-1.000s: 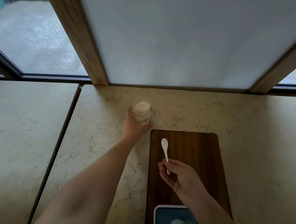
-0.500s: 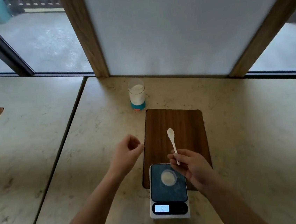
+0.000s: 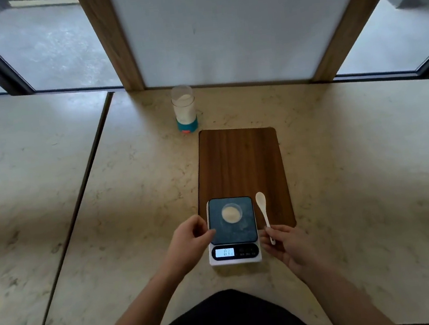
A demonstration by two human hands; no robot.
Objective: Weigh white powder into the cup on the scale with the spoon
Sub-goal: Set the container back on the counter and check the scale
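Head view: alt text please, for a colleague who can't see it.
A small cup of white powder sits on a digital scale; the right hand holds a white spoon beside it, the left hand at the scale's other edge.

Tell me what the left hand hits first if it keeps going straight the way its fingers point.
Most likely the scale: the left hand points right, fingertips already at the platform's left edge. The cup lies farther on, though relative height is unclear.
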